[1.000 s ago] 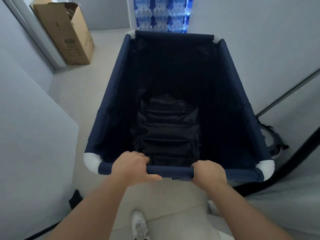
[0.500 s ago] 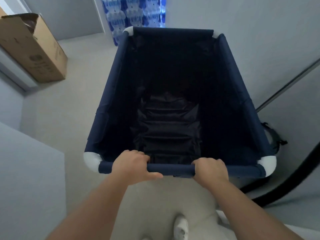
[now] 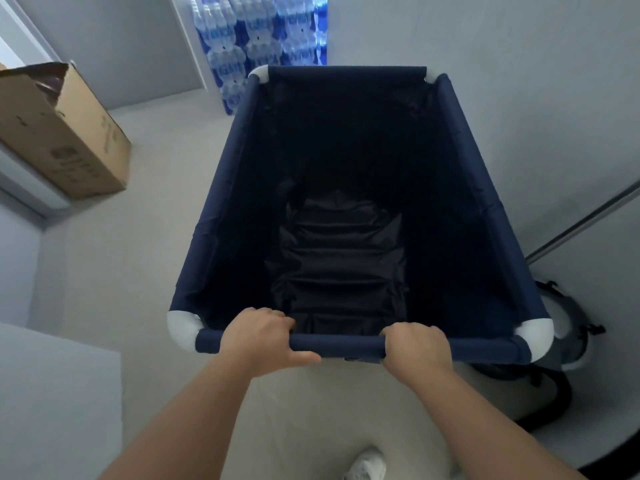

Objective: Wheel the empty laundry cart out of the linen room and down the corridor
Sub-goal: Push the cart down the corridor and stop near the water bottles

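Note:
The laundry cart is a deep navy fabric bin with white corner joints, filling the middle of the view. Nothing lies inside it but its own wrinkled black lining. My left hand is wrapped over the near top rail, left of centre. My right hand grips the same rail further right. Both forearms reach in from the bottom edge. The cart's wheels are hidden under the bin.
An open cardboard box stands against the left wall by a doorframe. Stacked packs of bottled water sit straight ahead past the cart. A grey wall runs close along the right. A dark strapped bag lies right of the cart. A white shoe shows below.
The cart has rolled forward with me and swung slightly right. The cardboard box slid toward the left edge, the water packs shifted left, and the left wall corner dropped back beside me.

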A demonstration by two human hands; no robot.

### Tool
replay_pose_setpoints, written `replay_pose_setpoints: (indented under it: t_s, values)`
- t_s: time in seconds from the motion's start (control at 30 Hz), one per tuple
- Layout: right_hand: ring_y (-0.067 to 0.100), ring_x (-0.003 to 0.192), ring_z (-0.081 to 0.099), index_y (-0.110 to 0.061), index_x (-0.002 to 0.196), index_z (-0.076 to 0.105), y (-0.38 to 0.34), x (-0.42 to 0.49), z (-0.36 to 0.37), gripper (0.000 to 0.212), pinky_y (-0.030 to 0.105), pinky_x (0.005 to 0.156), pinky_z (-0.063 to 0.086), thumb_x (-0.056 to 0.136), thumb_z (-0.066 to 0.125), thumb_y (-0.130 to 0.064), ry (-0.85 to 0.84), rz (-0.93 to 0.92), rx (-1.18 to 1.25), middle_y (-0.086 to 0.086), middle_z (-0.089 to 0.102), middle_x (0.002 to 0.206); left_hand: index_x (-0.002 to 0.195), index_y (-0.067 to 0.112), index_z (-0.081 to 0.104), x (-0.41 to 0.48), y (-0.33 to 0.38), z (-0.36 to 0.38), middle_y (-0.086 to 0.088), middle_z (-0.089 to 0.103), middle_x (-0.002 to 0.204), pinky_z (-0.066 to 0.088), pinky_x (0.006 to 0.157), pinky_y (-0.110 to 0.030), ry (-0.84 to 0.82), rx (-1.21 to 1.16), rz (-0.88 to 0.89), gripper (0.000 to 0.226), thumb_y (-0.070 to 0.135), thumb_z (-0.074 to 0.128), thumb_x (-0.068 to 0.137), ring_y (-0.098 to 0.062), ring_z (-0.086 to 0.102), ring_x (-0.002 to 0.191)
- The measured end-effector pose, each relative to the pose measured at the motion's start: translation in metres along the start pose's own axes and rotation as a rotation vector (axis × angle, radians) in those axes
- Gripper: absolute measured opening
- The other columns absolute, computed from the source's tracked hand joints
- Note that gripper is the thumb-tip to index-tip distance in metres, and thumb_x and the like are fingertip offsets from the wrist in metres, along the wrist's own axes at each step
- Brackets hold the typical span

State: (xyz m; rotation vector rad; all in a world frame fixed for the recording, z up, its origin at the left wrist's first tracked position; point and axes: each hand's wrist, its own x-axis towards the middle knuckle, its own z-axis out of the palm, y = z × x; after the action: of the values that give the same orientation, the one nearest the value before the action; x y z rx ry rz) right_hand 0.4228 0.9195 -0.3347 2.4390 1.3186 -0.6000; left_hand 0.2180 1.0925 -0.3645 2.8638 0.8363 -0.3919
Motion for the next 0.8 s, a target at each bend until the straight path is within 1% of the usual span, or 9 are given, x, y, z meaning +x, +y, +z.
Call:
replay_pose_setpoints:
  t_s: [0.2,0.3,0.37,0.43,0.57,0.63,0.73,0.8]
  values:
    - [0.019,0.088,0.064,-0.031,0.109,0.063,0.008,0.049,-0.029,0.022,0.032,0.071,0.042,0.089,0.059,-0.023,-0.030,-0.003,-0.002,-0.005,0.068,0.093,0.077,0.035,0.058,0.053,-0.018,-0.019,0.015,0.054,0.073,0.042,0.079,-0.035,-0.039,0.013,0.017,0.072,0.100,0.027,0.069,-0.009,0.053,0.073]
    - [0.019,0.086,0.063,-0.032,0.108,0.063,0.009,0.069,-0.041,0.021,0.033,0.071,0.039,0.089,0.058,-0.023,-0.020,0.000,-0.001,-0.006,0.064,0.087,0.078,0.034,0.058,0.075,-0.026,-0.026,0.014,0.055,0.075,0.042,0.081,-0.034,-0.030,0.024,0.020,0.072,0.099,0.028,0.069,-0.009,0.053,0.076]
    - [0.019,0.081,0.059,-0.032,0.107,0.063,0.011,0.083,-0.048,0.022,0.033,0.071,0.036,0.088,0.057,-0.022,-0.007,-0.002,-0.002,-0.007,0.059,0.082,0.078,0.035,0.059,0.091,-0.033,-0.031,0.014,0.055,0.075,0.040,0.079,-0.034,-0.020,0.026,0.020,0.072,0.100,0.028,0.069,-0.009,0.053,0.077]
    - [0.019,0.077,0.055,-0.033,0.106,0.063,0.013,0.098,-0.056,0.023,0.033,0.072,0.035,0.088,0.056,-0.021,0.000,0.000,0.007,-0.007,0.058,0.082,0.078,0.035,0.058,0.107,-0.039,-0.035,0.014,0.054,0.075,0.038,0.078,-0.033,-0.016,0.030,0.023,0.072,0.100,0.027,0.069,-0.009,0.053,0.076]
    - [0.018,0.085,0.061,-0.034,0.106,0.063,0.016,0.134,-0.075,0.021,0.033,0.076,0.035,0.088,0.057,-0.023,0.012,0.007,0.031,-0.008,0.065,0.088,0.079,0.035,0.058,0.143,-0.051,-0.049,0.014,0.054,0.075,0.040,0.079,-0.033,-0.020,0.036,0.027,0.073,0.100,0.027,0.068,-0.009,0.054,0.077]
    - [0.018,0.083,0.060,-0.035,0.105,0.064,0.019,0.152,-0.085,0.021,0.034,0.077,0.034,0.089,0.057,-0.024,0.014,0.015,0.039,-0.008,0.065,0.087,0.079,0.034,0.059,0.163,-0.058,-0.056,0.013,0.054,0.075,0.045,0.075,-0.033,-0.023,0.028,0.023,0.074,0.100,0.028,0.068,-0.009,0.054,0.075]
    - [0.017,0.078,0.056,-0.035,0.106,0.064,0.022,0.180,-0.100,0.021,0.033,0.077,0.033,0.088,0.058,-0.026,0.012,0.028,0.036,-0.009,0.063,0.084,0.079,0.034,0.059,0.192,-0.067,-0.066,0.013,0.055,0.074,0.047,0.065,-0.031,-0.024,-0.014,0.010,0.071,0.099,0.031,0.067,-0.008,0.054,0.073]
    - [0.017,0.078,0.055,-0.036,0.106,0.064,0.024,0.200,-0.113,0.021,0.033,0.077,0.033,0.088,0.058,-0.026,0.008,0.039,0.027,-0.009,0.060,0.082,0.081,0.035,0.060,0.213,-0.074,-0.073,0.014,0.055,0.076,0.047,0.065,-0.031,-0.021,-0.026,0.008,0.071,0.098,0.031,0.067,-0.007,0.054,0.074]
